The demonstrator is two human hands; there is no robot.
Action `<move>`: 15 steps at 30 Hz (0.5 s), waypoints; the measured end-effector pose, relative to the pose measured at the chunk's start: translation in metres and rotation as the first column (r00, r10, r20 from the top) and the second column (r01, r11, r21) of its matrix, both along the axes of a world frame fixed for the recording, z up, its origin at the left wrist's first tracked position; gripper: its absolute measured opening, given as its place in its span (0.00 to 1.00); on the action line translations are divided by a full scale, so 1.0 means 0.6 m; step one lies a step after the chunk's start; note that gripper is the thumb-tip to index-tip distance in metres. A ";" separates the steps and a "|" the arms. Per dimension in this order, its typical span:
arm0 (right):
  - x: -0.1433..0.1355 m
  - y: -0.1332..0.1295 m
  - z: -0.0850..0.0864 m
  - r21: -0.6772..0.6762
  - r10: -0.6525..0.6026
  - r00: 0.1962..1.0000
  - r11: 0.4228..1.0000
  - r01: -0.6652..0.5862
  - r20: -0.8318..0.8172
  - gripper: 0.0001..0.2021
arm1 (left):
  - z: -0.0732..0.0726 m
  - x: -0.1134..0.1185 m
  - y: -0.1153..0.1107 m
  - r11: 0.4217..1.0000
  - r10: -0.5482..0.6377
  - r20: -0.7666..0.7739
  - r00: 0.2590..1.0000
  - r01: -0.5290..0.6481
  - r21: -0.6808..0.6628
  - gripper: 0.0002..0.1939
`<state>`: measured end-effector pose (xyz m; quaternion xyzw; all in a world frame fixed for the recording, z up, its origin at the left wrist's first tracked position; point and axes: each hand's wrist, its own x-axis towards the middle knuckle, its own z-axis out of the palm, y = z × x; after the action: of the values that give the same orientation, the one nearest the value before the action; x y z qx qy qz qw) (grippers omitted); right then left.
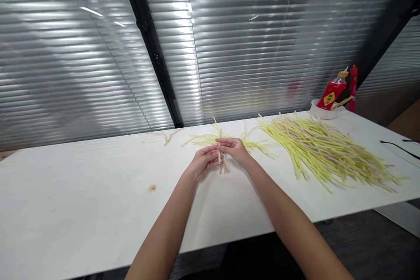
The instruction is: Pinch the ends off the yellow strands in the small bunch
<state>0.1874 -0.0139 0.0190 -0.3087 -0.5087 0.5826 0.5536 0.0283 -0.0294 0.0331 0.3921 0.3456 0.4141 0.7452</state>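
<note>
My left hand (205, 161) and my right hand (233, 148) meet above the middle of the white table (98, 201). Between their fingertips is a small bundle of pale beige strips (219, 155), held upright, and both hands pinch it. Short beige ends (224, 168) fan out below the fingers. Just behind the hands, loose yellow strips (203, 139) lie spread on the table, partly hidden by the fingers. A large pile of yellow and beige strips (324, 151) lies to the right.
At the back right, a clear plastic bowl (323, 113) holds a red bottle (330, 94); another red tube (353, 87) stands beside it. Black-armed glasses (400, 146) rest at the right edge. Beige scraps (167, 138) lie at the back. Blinds (236, 52) rise behind the table.
</note>
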 end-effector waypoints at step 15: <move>-0.001 0.001 -0.003 0.115 -0.096 0.992 0.990 0.087 0.076 0.17 | 0.000 -0.003 -0.001 0.999 -0.022 0.034 0.999 0.021 0.027 0.22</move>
<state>0.1866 -0.0133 0.0175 -0.3237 -0.5479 0.5141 0.5750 0.0267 -0.0300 0.0333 0.3986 0.3228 0.4174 0.7501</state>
